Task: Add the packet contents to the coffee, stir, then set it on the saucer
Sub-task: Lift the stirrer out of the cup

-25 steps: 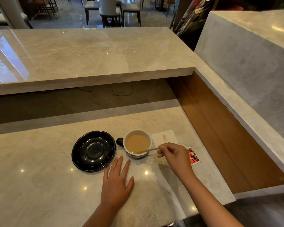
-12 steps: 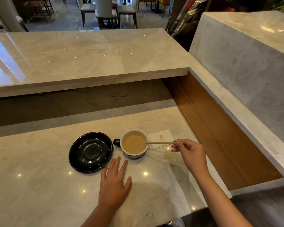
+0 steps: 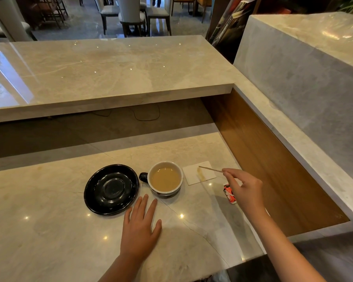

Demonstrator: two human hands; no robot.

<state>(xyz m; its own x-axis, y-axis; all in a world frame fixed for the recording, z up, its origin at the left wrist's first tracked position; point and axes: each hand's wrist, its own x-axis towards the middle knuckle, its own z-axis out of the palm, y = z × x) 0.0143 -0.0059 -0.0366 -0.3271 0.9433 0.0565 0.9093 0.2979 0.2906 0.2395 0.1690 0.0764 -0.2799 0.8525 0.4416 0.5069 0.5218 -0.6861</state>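
Now the cup (image 3: 165, 178) of milky coffee sits on the counter (image 3: 49, 231), just beyond the flat, spread left hand (image 3: 140, 228); the black saucer (image 3: 111, 189) lies beside it. Right hand (image 3: 246, 191) pinches a stirrer (image 3: 210, 169) above the stained napkin (image 3: 199, 175).

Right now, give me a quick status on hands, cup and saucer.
Left hand flat on counter, empty. Right hand pinches stirrer over napkin. Cup beside saucer, not on it. Path clear.
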